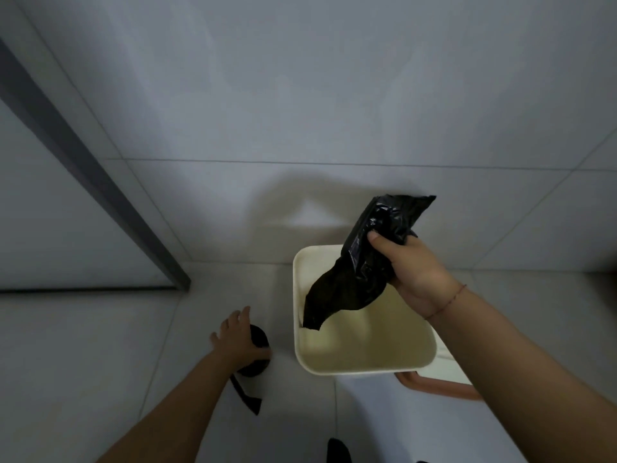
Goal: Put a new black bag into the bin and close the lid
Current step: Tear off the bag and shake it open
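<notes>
A cream rectangular bin (367, 367) stands on the tiled floor against the wall, its top uncovered and its inside bare. Over its far left corner my right hand (417, 275) is shut on a folded black bag (364, 259), whose lower end hangs down into the bin. To the bin's left, my left hand (238, 339) rests on a black roll of bags (257, 349) lying on the floor, thumb along its side and fingers spread over it. A loose black strip (245, 394) trails from the roll toward me. A pinkish lid or pedal part (437, 387) shows at the bin's near right.
White tiled walls rise behind and to the right of the bin. A dark grey door frame (100, 185) runs diagonally at the left down to the floor. The dark tip of a shoe (337, 451) shows at the bottom edge.
</notes>
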`<state>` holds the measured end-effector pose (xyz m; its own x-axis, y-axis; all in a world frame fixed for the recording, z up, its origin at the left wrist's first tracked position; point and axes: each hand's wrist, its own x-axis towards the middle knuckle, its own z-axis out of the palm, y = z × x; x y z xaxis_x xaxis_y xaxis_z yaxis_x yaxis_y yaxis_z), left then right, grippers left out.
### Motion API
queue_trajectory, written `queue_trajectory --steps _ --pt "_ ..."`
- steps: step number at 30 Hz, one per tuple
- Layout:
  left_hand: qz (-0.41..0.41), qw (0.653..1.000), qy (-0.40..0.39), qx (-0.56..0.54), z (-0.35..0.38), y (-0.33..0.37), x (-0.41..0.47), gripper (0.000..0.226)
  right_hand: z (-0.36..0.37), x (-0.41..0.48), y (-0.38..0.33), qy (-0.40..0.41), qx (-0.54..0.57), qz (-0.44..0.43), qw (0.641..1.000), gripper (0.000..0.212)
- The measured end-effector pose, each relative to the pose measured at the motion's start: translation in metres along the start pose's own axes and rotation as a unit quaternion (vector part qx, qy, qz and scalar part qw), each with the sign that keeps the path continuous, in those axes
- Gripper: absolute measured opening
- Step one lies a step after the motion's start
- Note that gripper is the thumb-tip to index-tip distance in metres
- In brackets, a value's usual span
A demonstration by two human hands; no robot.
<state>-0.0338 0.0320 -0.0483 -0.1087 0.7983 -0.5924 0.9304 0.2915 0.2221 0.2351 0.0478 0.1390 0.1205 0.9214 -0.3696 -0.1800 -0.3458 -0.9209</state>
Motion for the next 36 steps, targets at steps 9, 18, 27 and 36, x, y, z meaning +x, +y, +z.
queue_trajectory --steps 9,18,27,36 --pt "0.335 0.830 -0.017 -0.446 -0.161 0.124 -0.135 0.038 0.017 -0.048 -0.055 -0.039 -0.017 -0.023 0.999 0.028" --pt "0.286 0.850 -0.153 -0.414 -0.196 0.136 -0.195 0.006 -0.011 -0.085 -0.109 0.065 0.150 -0.011 0.987 0.018" --pt "0.225 0.838 -0.138 -0.478 -0.244 0.165 -0.224 0.007 -0.036 -0.106 -0.121 0.172 -0.184 -0.116 0.961 0.063" --pt "0.171 0.724 -0.202 -0.637 -0.257 0.199 -0.245 0.034 -0.008 -0.137 -0.157 -0.004 -0.180 -0.352 0.919 0.008"
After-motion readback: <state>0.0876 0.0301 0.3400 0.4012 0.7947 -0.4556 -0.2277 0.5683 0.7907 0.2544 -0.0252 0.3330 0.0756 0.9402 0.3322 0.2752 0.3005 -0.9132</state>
